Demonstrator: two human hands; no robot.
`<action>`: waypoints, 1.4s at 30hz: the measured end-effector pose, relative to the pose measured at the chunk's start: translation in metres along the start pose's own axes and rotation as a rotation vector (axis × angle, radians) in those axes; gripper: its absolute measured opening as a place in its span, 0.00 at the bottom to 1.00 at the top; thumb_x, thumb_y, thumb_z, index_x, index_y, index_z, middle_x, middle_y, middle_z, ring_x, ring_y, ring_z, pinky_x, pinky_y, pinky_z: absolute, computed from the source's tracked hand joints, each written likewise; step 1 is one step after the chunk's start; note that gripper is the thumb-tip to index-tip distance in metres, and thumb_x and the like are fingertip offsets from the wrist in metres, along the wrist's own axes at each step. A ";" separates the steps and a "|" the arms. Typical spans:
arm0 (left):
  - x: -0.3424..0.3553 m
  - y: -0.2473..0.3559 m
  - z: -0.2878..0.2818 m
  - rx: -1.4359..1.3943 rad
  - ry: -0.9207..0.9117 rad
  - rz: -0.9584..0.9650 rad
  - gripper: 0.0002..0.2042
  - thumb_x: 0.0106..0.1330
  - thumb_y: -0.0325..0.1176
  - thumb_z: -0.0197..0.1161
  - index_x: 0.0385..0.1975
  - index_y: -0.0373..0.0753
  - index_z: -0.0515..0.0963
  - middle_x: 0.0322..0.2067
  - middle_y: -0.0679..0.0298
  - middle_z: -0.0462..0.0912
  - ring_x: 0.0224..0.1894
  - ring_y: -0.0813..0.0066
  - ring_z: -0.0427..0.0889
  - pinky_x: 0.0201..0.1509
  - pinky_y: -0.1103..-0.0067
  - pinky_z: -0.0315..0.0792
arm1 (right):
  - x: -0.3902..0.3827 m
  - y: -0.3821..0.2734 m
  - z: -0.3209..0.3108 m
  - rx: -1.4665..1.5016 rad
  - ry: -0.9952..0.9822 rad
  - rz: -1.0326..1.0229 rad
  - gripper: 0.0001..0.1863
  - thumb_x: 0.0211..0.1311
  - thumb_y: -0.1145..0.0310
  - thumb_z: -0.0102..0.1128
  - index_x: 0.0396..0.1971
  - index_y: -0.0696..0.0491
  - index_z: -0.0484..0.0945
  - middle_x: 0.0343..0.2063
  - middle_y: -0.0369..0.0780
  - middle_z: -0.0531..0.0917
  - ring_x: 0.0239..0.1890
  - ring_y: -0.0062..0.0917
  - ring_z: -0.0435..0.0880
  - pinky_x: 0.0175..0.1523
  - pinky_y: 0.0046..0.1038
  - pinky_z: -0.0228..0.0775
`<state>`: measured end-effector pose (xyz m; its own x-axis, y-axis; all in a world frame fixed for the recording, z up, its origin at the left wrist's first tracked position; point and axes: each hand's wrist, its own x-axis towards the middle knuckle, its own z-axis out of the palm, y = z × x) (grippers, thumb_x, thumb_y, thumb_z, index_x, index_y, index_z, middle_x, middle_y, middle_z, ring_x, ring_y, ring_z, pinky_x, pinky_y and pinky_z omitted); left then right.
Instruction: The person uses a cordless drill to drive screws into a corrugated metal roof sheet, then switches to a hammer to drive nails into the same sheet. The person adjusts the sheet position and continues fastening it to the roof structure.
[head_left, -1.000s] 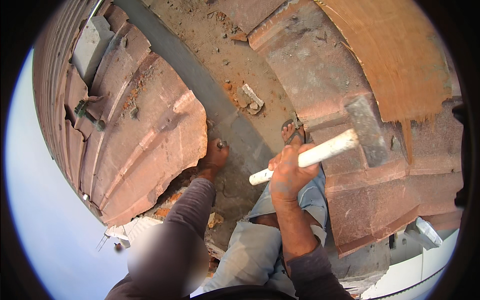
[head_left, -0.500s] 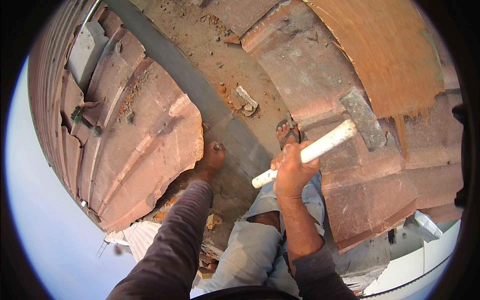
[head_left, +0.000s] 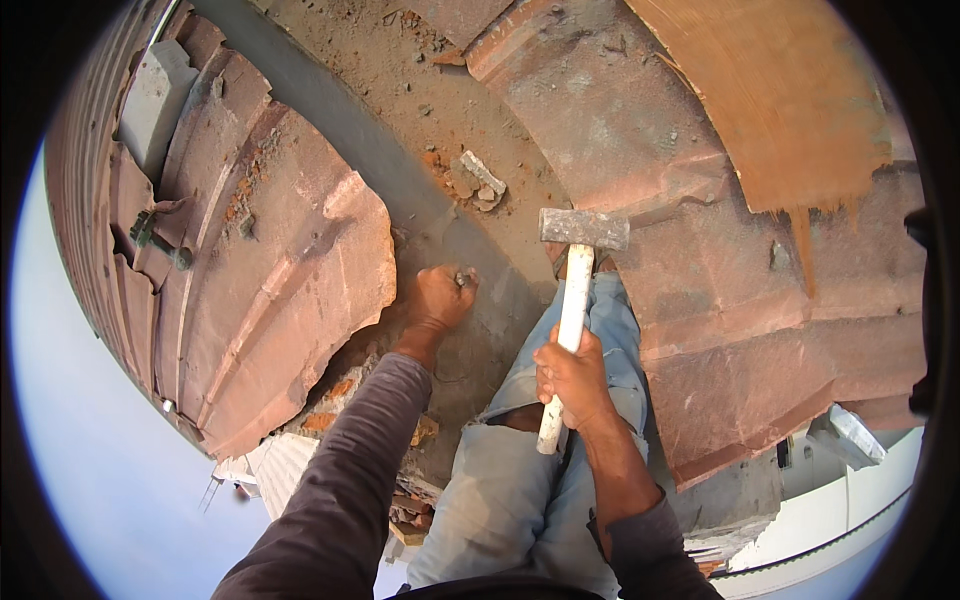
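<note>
My right hand (head_left: pixel 578 380) is wrapped round the lower part of a white handle. It belongs to a hammer (head_left: pixel 585 230) with a heavy grey block head, held above my legs with the head pointing away from me. My left hand (head_left: pixel 438 298) is closed in a fist round a chisel (head_left: pixel 461 279). Only the chisel's blunt grey top end shows above the fist; its lower end is hidden. This fist is low over the grey concrete ledge (head_left: pixel 420 215), just right of the torn edge of a rusty red metal sheet (head_left: pixel 310 250).
Broken rubble (head_left: pixel 483 180) lies on the dusty ground ahead. A grey block (head_left: pixel 158 105) and a green-handled tool (head_left: pixel 160 240) rest on the left sheet. Bent red sheets (head_left: pixel 740 330) and an orange-brown wooden board (head_left: pixel 780 110) cover the right side. Broken brickwork (head_left: pixel 335 395) shows under my left forearm.
The hammer has swung left and turned, from slanting with its head at the right to nearly straight ahead. My left fist has shifted slightly right in view, still round the chisel.
</note>
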<state>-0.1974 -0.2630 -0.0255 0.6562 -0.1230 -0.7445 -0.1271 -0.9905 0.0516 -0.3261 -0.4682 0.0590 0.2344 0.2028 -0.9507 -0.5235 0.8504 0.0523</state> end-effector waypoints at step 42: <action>0.013 -0.070 0.018 -0.182 0.201 -0.116 0.14 0.73 0.43 0.64 0.34 0.38 0.73 0.27 0.55 0.79 0.29 0.68 0.78 0.37 0.67 0.73 | 0.025 0.071 0.052 -0.166 0.032 -0.508 0.07 0.59 0.77 0.58 0.36 0.60 0.74 0.22 0.37 0.75 0.23 0.20 0.74 0.31 0.30 0.71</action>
<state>-0.1937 -0.1938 -0.0506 0.7953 -0.0001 -0.6062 0.0810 -0.9910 0.1064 -0.3149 -0.3779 0.0544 0.4680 -0.2313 -0.8529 -0.4740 0.7489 -0.4632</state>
